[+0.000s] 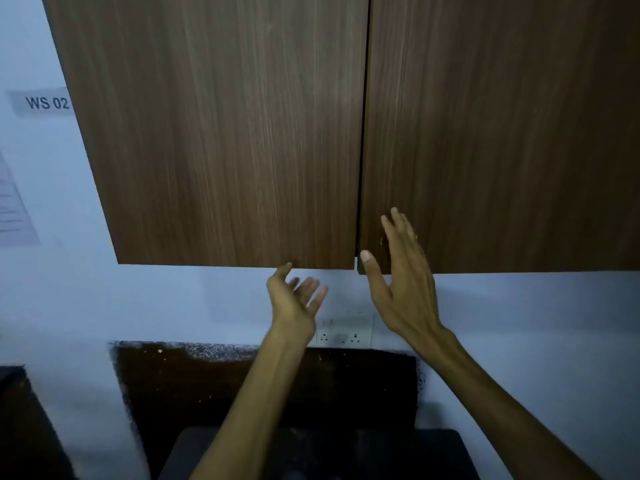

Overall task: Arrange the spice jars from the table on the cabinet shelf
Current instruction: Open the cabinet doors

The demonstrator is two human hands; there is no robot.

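Note:
A wall cabinet with two dark wood doors fills the upper view: the left door (225, 133) and the right door (502, 133) are both closed, so the shelf inside is hidden. My left hand (294, 303) is raised just under the left door's bottom right corner, palm up, fingers apart, holding nothing. My right hand (398, 278) is spread flat over the lower left corner of the right door, thumb near the gap between the doors. No spice jars are in view.
A white socket plate (346, 332) sits on the wall under the cabinet, behind my hands. Below it is a dark panel (242, 386) and a dark surface (311, 452). A "WS 02" label (45, 102) and a paper sheet (14, 209) hang on the left wall.

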